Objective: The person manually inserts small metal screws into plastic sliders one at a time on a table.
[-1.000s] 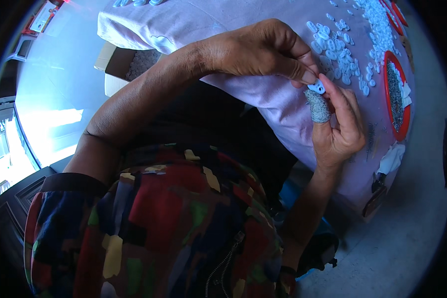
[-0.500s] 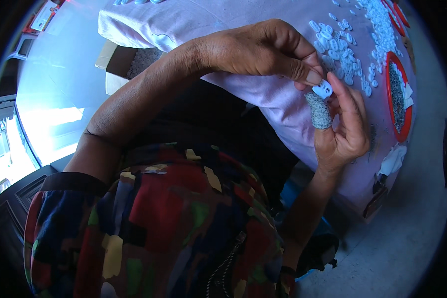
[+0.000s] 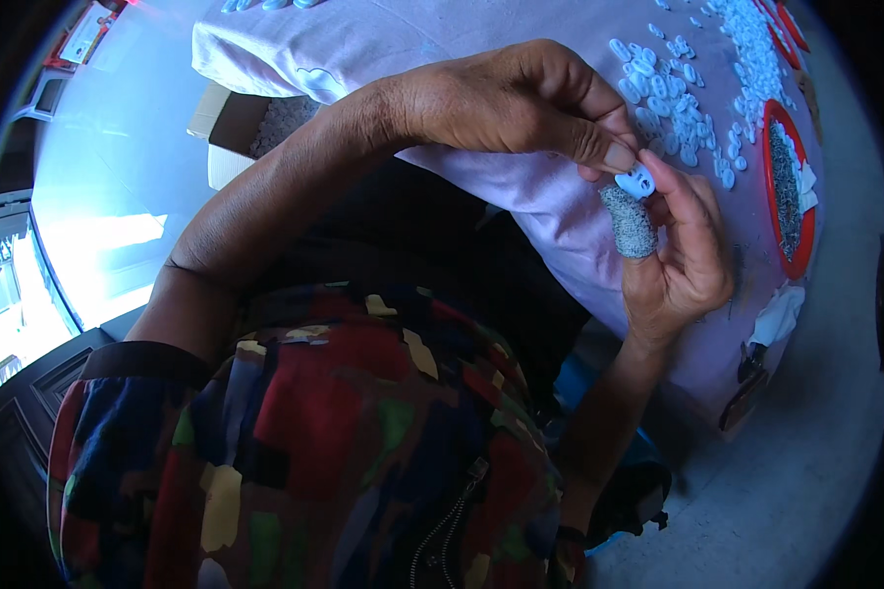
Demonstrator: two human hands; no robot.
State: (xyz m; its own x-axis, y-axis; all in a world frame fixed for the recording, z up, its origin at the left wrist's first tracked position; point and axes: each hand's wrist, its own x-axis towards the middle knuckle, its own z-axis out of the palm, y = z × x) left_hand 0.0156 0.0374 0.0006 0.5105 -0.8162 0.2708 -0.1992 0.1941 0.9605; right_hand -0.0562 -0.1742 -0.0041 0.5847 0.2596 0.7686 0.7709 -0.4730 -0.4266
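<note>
Between my two hands is a small white plastic piece (image 3: 635,182) with dark holes in its face. My left hand (image 3: 525,108) reaches across from the left and pinches the piece's upper side with thumb and fingers. On the other side, my right hand (image 3: 683,245) grips it between the index fingertip and the thumb. A grey knitted cover (image 3: 629,221) wraps the right thumb. Whether anything smaller sits between the fingertips is hidden. Behind the hands, a loose pile of similar small white plastic pieces (image 3: 663,88) lies on the pale pink cloth (image 3: 550,211).
A red oval tray (image 3: 803,240) of small dark metal parts stands at the right table edge, with crumpled white paper beside it. More white pieces (image 3: 746,49) heap at the far right. An opened cardboard box (image 3: 231,118) of small translucent pieces is left of the table.
The white piece has shifted slightly left and tilted between the fingertips, and the right index finger has moved a little with it. Both hands keep their grip.
</note>
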